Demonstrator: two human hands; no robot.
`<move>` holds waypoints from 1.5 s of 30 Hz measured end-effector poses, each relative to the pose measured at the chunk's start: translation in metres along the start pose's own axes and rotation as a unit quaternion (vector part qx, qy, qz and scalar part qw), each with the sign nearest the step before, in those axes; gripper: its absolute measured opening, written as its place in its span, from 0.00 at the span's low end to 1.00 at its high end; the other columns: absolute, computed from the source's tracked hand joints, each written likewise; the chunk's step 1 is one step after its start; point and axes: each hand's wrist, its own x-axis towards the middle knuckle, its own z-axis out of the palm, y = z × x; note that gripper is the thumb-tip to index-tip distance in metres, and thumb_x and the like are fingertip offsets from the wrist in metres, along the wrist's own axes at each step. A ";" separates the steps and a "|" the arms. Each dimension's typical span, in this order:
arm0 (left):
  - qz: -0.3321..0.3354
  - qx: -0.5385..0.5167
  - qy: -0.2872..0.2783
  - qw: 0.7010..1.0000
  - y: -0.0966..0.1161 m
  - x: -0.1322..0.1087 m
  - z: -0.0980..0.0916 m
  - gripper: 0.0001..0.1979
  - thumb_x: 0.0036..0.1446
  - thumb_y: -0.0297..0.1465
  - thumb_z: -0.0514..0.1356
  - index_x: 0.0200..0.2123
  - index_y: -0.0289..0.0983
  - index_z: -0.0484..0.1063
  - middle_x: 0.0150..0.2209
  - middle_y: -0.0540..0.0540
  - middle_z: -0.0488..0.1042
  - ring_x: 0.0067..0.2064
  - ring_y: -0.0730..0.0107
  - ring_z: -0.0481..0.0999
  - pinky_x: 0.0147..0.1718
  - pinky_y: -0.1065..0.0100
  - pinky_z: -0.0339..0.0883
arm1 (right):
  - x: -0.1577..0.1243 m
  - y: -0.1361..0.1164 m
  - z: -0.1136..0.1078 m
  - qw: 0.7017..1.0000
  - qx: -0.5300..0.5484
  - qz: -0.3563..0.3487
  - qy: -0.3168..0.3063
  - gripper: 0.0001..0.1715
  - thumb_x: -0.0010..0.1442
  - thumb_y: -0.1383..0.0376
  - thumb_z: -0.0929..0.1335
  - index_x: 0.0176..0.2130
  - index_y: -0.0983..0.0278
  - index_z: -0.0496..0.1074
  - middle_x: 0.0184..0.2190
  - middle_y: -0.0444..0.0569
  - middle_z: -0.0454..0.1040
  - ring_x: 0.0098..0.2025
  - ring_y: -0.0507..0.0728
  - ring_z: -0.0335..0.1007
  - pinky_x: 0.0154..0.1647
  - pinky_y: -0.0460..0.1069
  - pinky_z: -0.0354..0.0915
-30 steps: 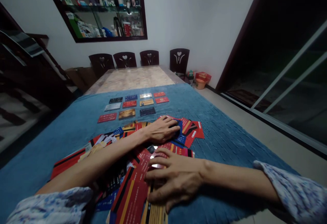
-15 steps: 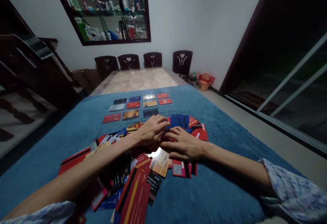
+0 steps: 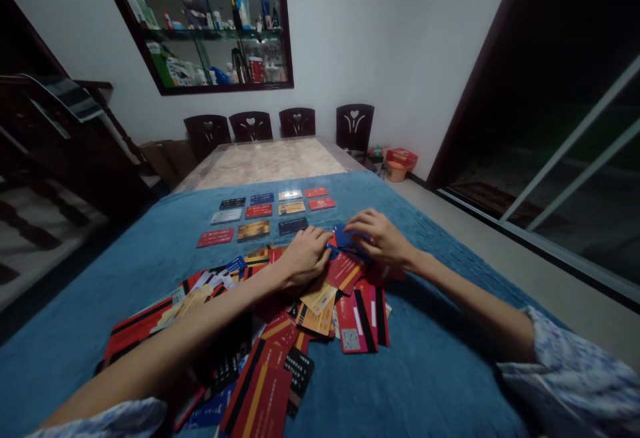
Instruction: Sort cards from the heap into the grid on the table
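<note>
The cards (image 3: 273,391) are red, blue, gold and black, some striped, the cloth (image 3: 440,378) blue.

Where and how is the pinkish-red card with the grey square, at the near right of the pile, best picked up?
Probably by its near short edge, coming from the wearer's side: the pinkish-red card looks flat, with that end free on the blue cloth, while its far end meets the pile. Pinching that thin edge should work.
</note>
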 end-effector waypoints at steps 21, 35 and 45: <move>-0.129 0.080 -0.098 0.984 0.038 0.050 0.015 0.23 0.63 0.46 0.50 0.44 0.34 0.74 0.51 0.33 0.74 0.57 0.43 0.64 0.53 0.40 0.56 | -0.019 0.044 0.022 0.978 -0.127 0.139 -0.089 0.15 0.67 0.61 0.62 0.45 0.61 0.76 0.44 0.55 0.76 0.51 0.63 0.61 0.45 0.56 0.57; -0.146 -0.030 -0.050 0.988 0.026 0.045 0.022 0.09 0.56 0.34 0.58 0.38 0.35 0.70 0.39 0.39 0.76 0.44 0.54 0.73 0.43 0.59 0.67 | -0.021 0.043 0.025 0.981 -0.115 0.146 -0.056 0.11 0.64 0.61 0.65 0.43 0.62 0.74 0.41 0.53 0.76 0.48 0.62 0.63 0.44 0.54 0.58; -0.127 -0.044 -0.008 0.991 0.019 0.039 0.027 0.04 0.52 0.26 0.56 0.33 0.35 0.69 0.34 0.42 0.75 0.38 0.60 0.73 0.38 0.64 0.67 | -0.023 0.045 0.026 0.986 -0.089 0.135 -0.048 0.15 0.65 0.61 0.63 0.48 0.62 0.74 0.44 0.55 0.76 0.48 0.62 0.63 0.47 0.56 0.60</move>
